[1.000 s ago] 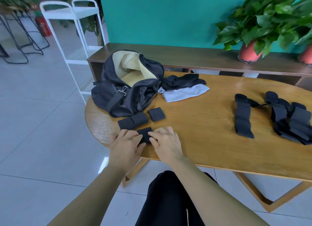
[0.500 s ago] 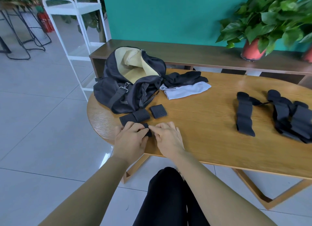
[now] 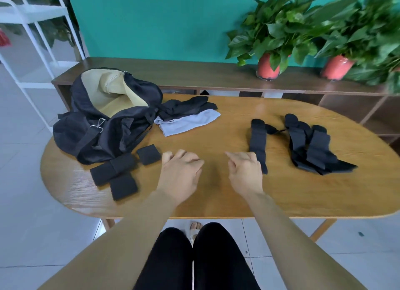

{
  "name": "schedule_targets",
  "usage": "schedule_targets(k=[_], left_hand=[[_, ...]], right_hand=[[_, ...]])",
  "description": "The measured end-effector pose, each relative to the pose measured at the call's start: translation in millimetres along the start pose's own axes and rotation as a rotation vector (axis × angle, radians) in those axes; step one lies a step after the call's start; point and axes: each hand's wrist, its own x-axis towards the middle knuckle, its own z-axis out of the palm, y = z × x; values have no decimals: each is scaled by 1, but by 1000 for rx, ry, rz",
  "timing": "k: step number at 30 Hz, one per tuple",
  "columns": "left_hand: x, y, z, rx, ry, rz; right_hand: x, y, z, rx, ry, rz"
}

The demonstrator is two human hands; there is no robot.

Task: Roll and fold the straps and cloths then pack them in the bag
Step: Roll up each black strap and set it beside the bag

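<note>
both hands hover low over the middle of the worktop [image 3: 218,136], and neither holds a thing. the left hand [image 3: 180,170] hangs with its fingers loosely curled, empty. the right hand [image 3: 244,170] is loosely curled too, forefinger poking out, empty as well. it sits just beside the near end of the long strap [image 3: 258,141], and whether skin meets fabric there cannot be told. that strap lies flat at full length, which reads as the next one up for rolling. further right, the strap pile [image 3: 311,148] lies in a loose heap, unrolled, well apart from the bag [image 3: 86,138].

over on the left it's a different picture. the folded straps [image 3: 113,170] are parked in a tight cluster right against the bag's near side, most likely staged there so they can go in together. the bag itself slumps at the worktop's left end with its mouth gaping and the pale lining showing, ready to receive, and no strap shows inside it. beside its opening the black cloth [image 3: 188,105] rests partly on the grey cloth [image 3: 190,123], both laid roughly flat, close to the bag but not in it.

so the judgement: some straps done, more to roll, packing not yet begun. behind the worktop, potted plants [image 3: 275,36] stand on a low sideboard [image 3: 194,73].
</note>
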Motion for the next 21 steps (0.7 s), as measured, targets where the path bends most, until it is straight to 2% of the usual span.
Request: schedule_targets(k=[9,13,18,21], left_hand=[[74,76,41,-74,-195,122],[99,102,64,-169,-295,149],[107,112,83,-155,-447,158],[102,108,82,-139,-459,151]], right_hand=[[25,91,-30,-11,93,185],[31,110,-31,-18,91,189],[37,117,-29,-14,89,165],[38,118,-26,-11,69,151]])
